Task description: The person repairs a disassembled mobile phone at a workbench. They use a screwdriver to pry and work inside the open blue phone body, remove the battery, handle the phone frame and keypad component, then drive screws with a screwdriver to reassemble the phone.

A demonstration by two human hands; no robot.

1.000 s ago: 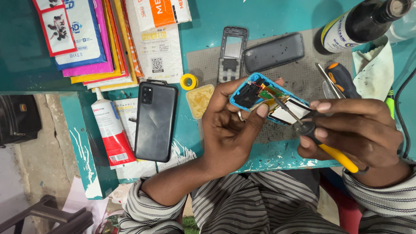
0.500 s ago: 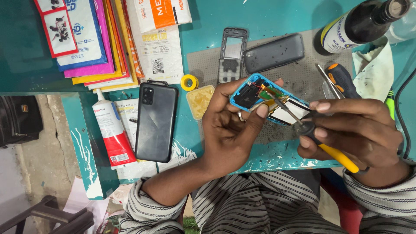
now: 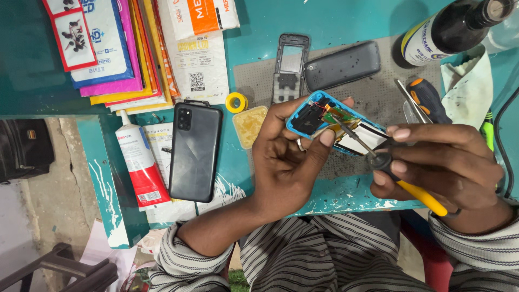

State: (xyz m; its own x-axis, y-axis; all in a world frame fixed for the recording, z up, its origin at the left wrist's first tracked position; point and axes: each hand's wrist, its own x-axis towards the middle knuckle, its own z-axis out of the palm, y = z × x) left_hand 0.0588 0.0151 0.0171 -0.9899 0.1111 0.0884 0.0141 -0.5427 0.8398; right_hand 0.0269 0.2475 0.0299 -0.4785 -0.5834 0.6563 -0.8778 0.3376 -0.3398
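Teal worktop (image 3: 259, 32) fills your head view, a black smartphone (image 3: 194, 151) lying left. Your left hand (image 3: 286, 162) grips the opened blue phone (image 3: 319, 116), its fingers (image 3: 327, 138) wrapped around the shell. Your right hand (image 3: 448, 162) pinches a yellow-handled screwdriver (image 3: 400, 173), tip touching the phone's board.

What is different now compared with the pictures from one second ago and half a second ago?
Almost nothing visibly changed. The left hand still holds the opened blue phone, and the right hand still keeps the yellow-handled tool with its tip on the phone's inside. The black smartphone and glue tube lie as before.
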